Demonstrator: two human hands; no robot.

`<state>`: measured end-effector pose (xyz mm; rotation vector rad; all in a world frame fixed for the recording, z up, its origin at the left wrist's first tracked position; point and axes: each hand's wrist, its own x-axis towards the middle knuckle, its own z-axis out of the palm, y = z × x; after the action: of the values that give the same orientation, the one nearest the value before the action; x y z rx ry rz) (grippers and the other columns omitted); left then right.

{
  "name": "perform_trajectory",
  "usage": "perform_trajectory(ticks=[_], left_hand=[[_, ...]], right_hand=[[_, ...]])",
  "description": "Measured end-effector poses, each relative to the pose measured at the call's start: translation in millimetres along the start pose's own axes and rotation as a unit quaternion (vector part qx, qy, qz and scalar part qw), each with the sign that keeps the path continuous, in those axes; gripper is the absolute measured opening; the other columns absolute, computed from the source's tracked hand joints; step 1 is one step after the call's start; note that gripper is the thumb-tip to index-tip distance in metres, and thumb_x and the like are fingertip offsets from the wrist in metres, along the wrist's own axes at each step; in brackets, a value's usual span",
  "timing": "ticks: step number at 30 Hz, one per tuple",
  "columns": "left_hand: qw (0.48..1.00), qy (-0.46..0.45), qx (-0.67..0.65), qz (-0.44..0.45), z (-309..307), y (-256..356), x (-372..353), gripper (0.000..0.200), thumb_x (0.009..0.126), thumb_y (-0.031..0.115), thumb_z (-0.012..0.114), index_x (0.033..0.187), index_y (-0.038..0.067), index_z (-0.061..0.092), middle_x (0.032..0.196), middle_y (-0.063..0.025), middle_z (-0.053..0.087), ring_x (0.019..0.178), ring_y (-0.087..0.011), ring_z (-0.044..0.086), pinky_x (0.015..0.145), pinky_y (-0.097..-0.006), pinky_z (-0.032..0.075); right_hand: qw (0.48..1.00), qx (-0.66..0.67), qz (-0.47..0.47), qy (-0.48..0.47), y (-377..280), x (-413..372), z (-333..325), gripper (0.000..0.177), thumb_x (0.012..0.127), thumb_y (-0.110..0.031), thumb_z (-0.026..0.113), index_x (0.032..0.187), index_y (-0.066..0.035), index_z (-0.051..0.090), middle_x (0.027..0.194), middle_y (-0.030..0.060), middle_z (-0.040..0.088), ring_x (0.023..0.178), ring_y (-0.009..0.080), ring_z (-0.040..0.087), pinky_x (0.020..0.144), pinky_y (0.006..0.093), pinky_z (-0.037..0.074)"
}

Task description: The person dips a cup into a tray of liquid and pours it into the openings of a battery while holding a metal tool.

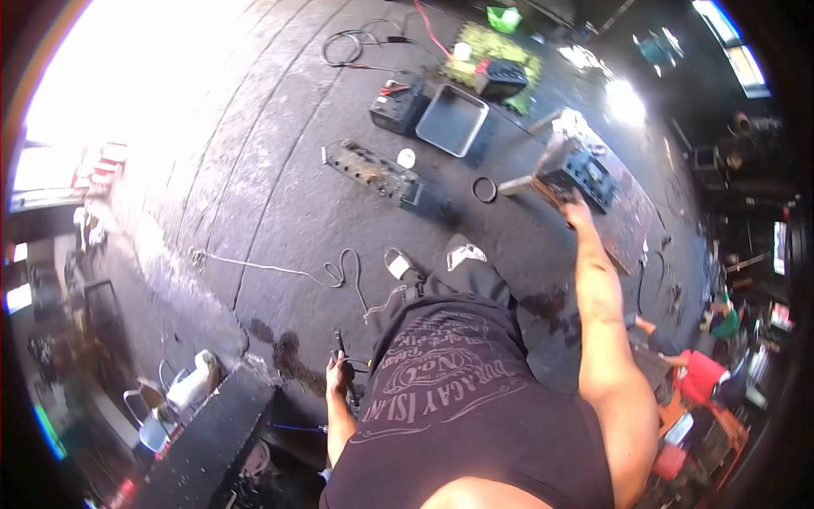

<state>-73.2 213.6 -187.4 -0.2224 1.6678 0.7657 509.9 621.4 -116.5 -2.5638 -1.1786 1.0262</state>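
While a table (634,216) bears a block (585,176), daylight (127,76) glares

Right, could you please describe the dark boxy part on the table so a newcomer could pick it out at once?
Find the worn brown table right of the picture's centre. On it, at the person's right hand, sits the black, boxy part with an uneven top. Unlike the black box on the yellow-green floor mat, it is raised on a tabletop.

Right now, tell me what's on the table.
The table holds a dark block, the right hand at its edge, and crumpled pale material. What lies beneath them is hidden.
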Motion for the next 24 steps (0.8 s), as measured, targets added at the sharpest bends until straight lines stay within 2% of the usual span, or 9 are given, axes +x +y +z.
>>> perform_trajectory(ticks=[2,7,8,9,11,14,21,22,24], left_hand=[[0.999,0.004,0.051,0.010,-10,14,2,0.022,0.093,0.033,0.059,0.091,0.012,0.054,0.053,0.0041,0.040,0.043,-0.0094,0.038,0.042,-0.0277,0.032],[0.988,0.020,0.149,0.025,-8,32,-14,0.026,0.093,0.035,0.058,0.089,0.009,0.057,0.056,0.0042,0.040,0.047,-0.0099,0.038,0.044,-0.0281,0.030],[0.984,0.040,0.171,0.037,0,41,-21,0.026,0.093,0.035,0.057,0.089,0.009,0.056,0.058,0.0045,0.040,0.047,-0.0094,0.037,0.044,-0.0277,0.028],[0.949,-0.021,0.239,0.206,-4,31,-7,0.026,0.093,0.035,0.057,0.086,0.010,0.054,0.059,0.0044,0.041,0.047,-0.0088,0.038,0.044,-0.0268,0.029],[0.979,0.044,0.194,0.046,24,55,-30,0.027,0.093,0.036,0.057,0.084,0.010,0.053,0.058,0.0042,0.041,0.047,-0.0084,0.038,0.044,-0.0261,0.030],[0.983,0.057,0.171,0.027,36,55,-40,0.025,0.094,0.035,0.056,0.085,0.011,0.052,0.058,0.0036,0.042,0.047,-0.0089,0.039,0.044,-0.0265,0.032],[0.988,0.078,0.136,-0.014,140,69,-88,0.026,0.094,0.033,0.056,0.098,0.008,0.056,0.069,0.0026,0.049,0.060,-0.0101,0.045,0.051,-0.0273,0.036],[0.982,0.114,0.136,0.059,141,46,-78,0.023,0.095,0.031,0.055,0.094,0.008,0.055,0.067,0.0038,0.047,0.057,-0.0086,0.043,0.050,-0.0256,0.034],[0.988,0.076,0.132,0.016,185,76,-110,0.023,0.095,0.030,0.055,0.089,0.008,0.055,0.069,0.0044,0.047,0.062,-0.0074,0.042,0.056,-0.0243,0.034]], right_hand=[[0.998,0.022,-0.065,-0.015,-7,7,41,0.079,0.071,-0.011,0.069,0.143,-0.010,0.035,0.076,0.0129,0.064,0.062,0.0174,0.060,0.056,0.0328,0.048],[0.994,0.018,-0.092,-0.062,-25,27,80,0.079,0.076,-0.014,0.070,0.145,-0.015,0.032,0.058,0.0090,0.057,0.049,0.0135,0.054,0.046,0.0320,0.043],[0.994,0.018,-0.085,-0.061,-22,49,83,0.079,0.076,-0.014,0.070,0.145,-0.015,0.032,0.058,0.0090,0.057,0.049,0.0135,0.054,0.046,0.0320,0.043],[0.991,-0.011,-0.117,-0.060,-27,72,80,0.079,0.076,-0.016,0.069,0.145,-0.014,0.031,0.065,0.0099,0.059,0.056,0.0152,0.056,0.054,0.0320,0.044],[0.979,-0.068,-0.176,-0.075,-32,109,85,0.079,0.076,-0.021,0.067,0.145,-0.013,0.029,0.078,0.0116,0.063,0.071,0.0184,0.060,0.069,0.0319,0.046],[0.947,-0.149,-0.263,-0.107,-45,149,100,0.081,0.077,-0.028,0.065,0.146,-0.010,0.027,0.098,0.0141,0.069,0.094,0.0234,0.066,0.092,0.0318,0.048],[0.983,-0.037,-0.123,-0.131,-141,221,74,0.088,0.074,-0.028,0.067,0.147,-0.009,0.022,0.101,0.0214,0.066,0.100,0.0309,0.064,0.088,0.0338,0.050],[0.984,-0.052,-0.118,-0.126,-153,233,71,0.086,0.074,-0.028,0.066,0.147,-0.009,0.023,0.102,0.0214,0.066,0.099,0.0322,0.064,0.088,0.0342,0.050],[0.973,-0.082,-0.163,-0.138,-160,272,79,0.086,0.075,-0.028,0.065,0.147,-0.008,0.023,0.102,0.0214,0.066,0.100,0.0325,0.063,0.088,0.0346,0.049]])
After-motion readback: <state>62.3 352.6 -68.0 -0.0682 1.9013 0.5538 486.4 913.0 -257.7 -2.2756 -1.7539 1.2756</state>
